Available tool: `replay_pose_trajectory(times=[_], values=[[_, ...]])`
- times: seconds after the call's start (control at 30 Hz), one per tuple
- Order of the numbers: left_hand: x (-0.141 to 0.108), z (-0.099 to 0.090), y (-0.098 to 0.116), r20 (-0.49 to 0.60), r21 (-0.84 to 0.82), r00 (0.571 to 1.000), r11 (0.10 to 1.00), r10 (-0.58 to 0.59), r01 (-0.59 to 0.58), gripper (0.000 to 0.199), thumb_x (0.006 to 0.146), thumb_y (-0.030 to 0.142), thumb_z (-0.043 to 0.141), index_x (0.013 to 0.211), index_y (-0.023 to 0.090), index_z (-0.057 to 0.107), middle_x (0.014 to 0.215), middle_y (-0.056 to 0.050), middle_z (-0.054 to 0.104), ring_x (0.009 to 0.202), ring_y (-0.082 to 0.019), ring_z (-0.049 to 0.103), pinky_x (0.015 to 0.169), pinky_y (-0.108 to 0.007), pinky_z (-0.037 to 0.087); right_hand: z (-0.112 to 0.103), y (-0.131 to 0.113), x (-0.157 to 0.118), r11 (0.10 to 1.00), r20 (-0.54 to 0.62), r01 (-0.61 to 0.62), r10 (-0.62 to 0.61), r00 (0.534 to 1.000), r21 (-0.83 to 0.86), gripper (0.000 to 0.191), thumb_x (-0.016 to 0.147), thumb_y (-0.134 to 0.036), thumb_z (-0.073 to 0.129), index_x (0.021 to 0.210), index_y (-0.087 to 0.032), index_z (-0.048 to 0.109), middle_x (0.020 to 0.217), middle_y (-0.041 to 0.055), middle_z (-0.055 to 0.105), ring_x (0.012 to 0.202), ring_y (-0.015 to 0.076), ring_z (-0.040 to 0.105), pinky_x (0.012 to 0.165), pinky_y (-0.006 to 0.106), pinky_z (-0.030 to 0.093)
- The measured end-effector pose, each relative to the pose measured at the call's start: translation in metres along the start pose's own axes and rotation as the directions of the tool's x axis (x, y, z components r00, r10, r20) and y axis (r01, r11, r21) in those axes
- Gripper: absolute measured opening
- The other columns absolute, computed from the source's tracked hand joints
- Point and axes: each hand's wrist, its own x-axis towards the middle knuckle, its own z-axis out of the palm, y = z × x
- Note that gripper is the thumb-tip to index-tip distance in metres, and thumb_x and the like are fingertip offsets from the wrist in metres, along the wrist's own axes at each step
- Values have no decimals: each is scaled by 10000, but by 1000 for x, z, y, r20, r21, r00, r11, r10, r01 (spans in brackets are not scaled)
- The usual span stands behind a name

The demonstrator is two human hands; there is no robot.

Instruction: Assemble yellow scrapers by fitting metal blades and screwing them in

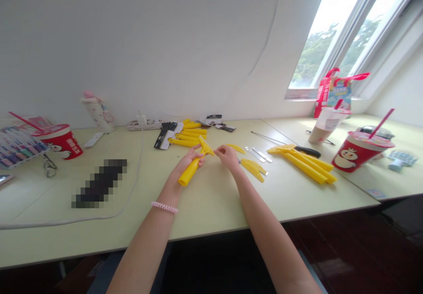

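Observation:
My left hand (187, 162) is wrapped round a yellow scraper (191, 170), its wide head pointing up and away from me. Just right of that head, my right hand (228, 156) has its fingers pinched together; whatever is between them is too small or hidden to make out. Beside the right wrist lie yellow plastic head pieces (254, 169), partly covered by the hand. Flat metal blades (258, 154) rest just beyond them. Farther right is a pile of yellow scrapers (306, 164), with a black-handled screwdriver (308, 152) behind it.
Yellow scrapers with black card labels (188, 137) lie at the back near a power strip (143, 124). Red drink cups (358, 153) stand at both sides, with a clear cup (327, 126) and a white bottle (98, 111). A white cable (128, 197) crosses the table's left.

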Motion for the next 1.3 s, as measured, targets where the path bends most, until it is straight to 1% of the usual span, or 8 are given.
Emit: replay_pose_trajectory(times=[0.13,0.37,0.57,0.83,0.93,1.07,1.17,1.3], values=[[-2,1,-2,73,47,997,999,-17,14,646,750,52,542,1345,204,345,787,-26,546,485,-47,475,460,-172,410,-7,6,3,983,53,-12,2,999,183,179,696,-329,595,705,-159,652,703,20,644,682,145,564,644,248,402],[-2,-1,-2,113,8,992,998,-63,62,657,746,51,555,1351,222,365,795,-30,535,496,-44,470,461,-168,403,-14,8,-2,959,167,-70,24,986,274,198,681,-376,587,695,-184,634,668,-11,594,637,121,518,604,230,384],[-1,-3,-2,112,-62,983,987,-142,150,683,761,42,523,1385,219,311,739,-14,498,479,-42,450,435,-148,385,-14,6,-2,947,153,-55,6,988,316,212,645,-377,614,713,-177,596,655,-23,577,631,114,510,608,229,384],[2,-3,-3,135,-119,989,990,-59,75,650,771,48,527,1364,229,330,923,-78,561,496,-25,445,455,-143,405,-14,6,0,946,100,-44,13,995,320,314,716,-480,548,774,-178,612,672,-4,589,610,116,508,562,222,383],[2,1,-2,100,-107,995,994,-11,22,633,767,49,531,1349,219,350,968,-95,570,493,-22,445,452,-145,410,-21,10,2,981,-38,-45,53,998,188,282,764,-430,503,779,-177,628,715,20,612,666,142,536,621,252,409],[1,4,-1,3,-108,1000,994,18,-17,624,753,26,524,1329,209,366,973,-90,567,486,-18,444,443,-140,414,-32,21,2,967,-249,-124,66,966,-224,155,739,-254,518,778,-188,652,877,74,609,898,210,520,786,321,398],[2,3,-1,-41,-133,999,991,16,-22,621,754,15,511,1322,216,359,941,-75,559,489,-18,448,452,-133,423,-38,29,-1,893,-249,-212,118,961,-396,146,698,-267,579,785,-186,664,890,110,572,950,255,489,788,361,392],[3,0,-3,-5,-170,1000,985,23,-23,618,752,9,502,1311,225,353,917,-62,548,498,-19,458,459,-125,425,-39,34,-4,824,-205,-296,222,953,-483,147,678,-321,641,692,-178,671,854,151,561,930,299,502,724,391,399]])
